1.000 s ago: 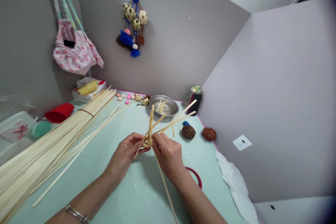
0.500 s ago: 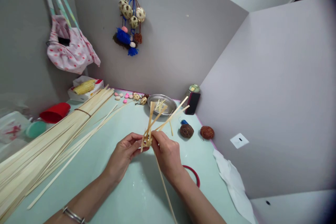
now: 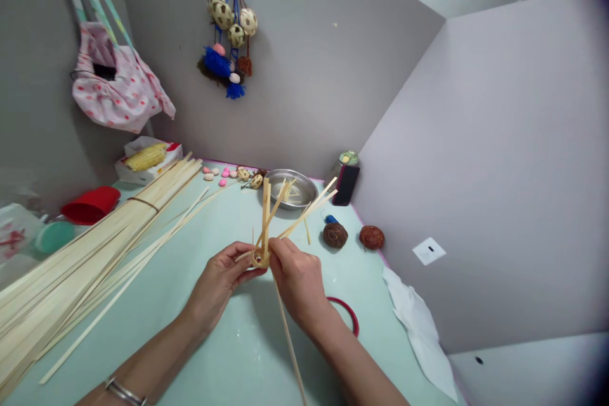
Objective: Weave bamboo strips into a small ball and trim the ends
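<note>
A small ball woven from pale strips is held up over the middle of the table, several loose strip ends fanning up and to the right from it. My left hand grips its left side between thumb and fingers. On the other side my right hand pinches it and the strips there; its fingertips are partly hidden. One long strip hangs from the ball down toward the near table edge.
At left lies a tied bundle of pale strips. Behind the hands stand a metal bowl and a phone leaning on a jar. Brown yarn, reddish yarn and a red ring lie to the right.
The woven ball has turned a little in my fingers, and its upright strips point differently. Both hands keep their hold. The whole view has shifted slightly.
</note>
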Motion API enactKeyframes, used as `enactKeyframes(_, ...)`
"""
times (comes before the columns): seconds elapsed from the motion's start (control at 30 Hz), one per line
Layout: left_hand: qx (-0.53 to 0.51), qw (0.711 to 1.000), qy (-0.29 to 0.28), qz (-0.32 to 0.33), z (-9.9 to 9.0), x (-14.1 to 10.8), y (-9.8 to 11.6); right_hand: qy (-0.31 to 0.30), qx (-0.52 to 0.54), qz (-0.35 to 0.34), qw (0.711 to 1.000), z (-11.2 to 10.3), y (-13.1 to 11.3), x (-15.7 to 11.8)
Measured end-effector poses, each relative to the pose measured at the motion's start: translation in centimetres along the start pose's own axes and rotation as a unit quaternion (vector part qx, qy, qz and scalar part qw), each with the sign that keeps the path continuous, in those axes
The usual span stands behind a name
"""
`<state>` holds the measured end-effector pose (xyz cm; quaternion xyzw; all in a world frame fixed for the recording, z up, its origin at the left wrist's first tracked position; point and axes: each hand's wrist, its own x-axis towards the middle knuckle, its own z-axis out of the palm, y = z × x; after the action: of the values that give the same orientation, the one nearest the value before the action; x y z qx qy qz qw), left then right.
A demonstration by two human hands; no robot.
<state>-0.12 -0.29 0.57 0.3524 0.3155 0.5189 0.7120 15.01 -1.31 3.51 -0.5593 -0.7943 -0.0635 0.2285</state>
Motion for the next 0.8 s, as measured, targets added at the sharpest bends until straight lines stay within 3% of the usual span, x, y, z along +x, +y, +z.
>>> enactKeyframes(0.2,-0.012,1.0,0.004,-0.01,0.27,0.01,-0.38,0.025,0.007,0.034,0.999,0.43,-0.1,0.12)
enactKeyframes(0.53,-0.02,1.0,0.012,-0.012,0.13,0.01,-0.36,-0.022,0.069,0.034,0.997,-0.34,-0.03,0.11)
enactKeyframes(0.8,-0.038,0.999,0.012,-0.015,0.15,-0.07,-0.47,-0.021,0.086,0.033,0.996,-0.22,0.07,0.12)
